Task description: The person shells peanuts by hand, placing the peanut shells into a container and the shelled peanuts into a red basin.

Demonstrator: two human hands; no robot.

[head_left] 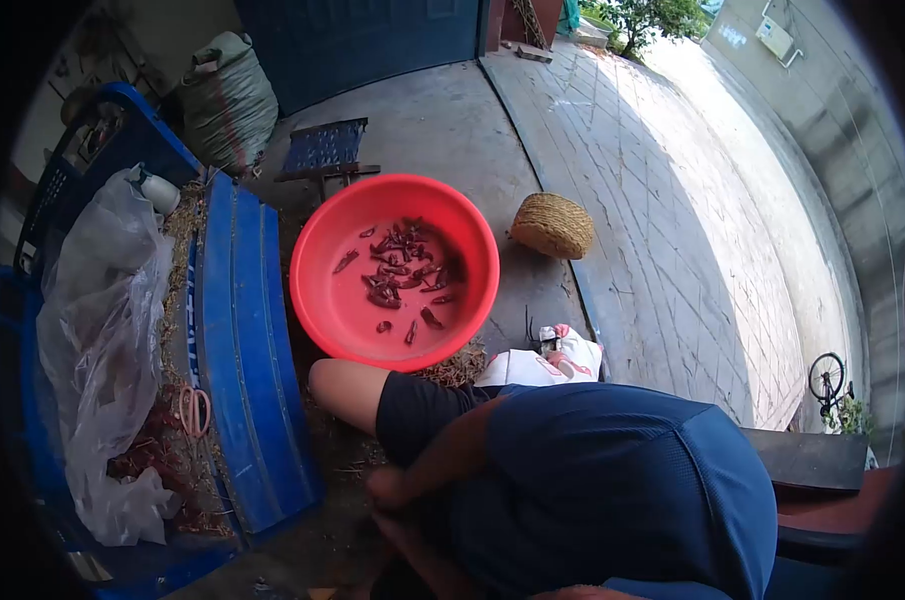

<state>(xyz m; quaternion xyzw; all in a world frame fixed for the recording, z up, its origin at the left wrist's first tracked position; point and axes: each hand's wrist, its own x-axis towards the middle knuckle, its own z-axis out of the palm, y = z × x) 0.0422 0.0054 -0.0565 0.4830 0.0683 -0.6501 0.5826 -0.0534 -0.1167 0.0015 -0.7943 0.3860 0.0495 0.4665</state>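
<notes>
My right hand point(387, 488) is low in the head view, below my bent knee, in shadow. Its fingers look curled but are too dark to make out. My left hand point(381, 522) lies close beneath it, at the end of the lower forearm, with its fingers hidden. Whether either hand holds anything cannot be seen. Beyond my knee stands a large red plastic basin point(318, 255). Several dark red dried chilies point(383, 295) lie scattered on its bottom. Left of my hands, pink-handled scissors point(195, 412) rest on the ledge of a blue metal cart point(238, 350).
Crumpled clear plastic point(108, 310) covers part of the cart. A full woven sack point(228, 100) and a low blue stool point(325, 147) stand behind. A wicker basket point(553, 225) is tipped on the concrete. A white bag point(563, 355) lies by my leg.
</notes>
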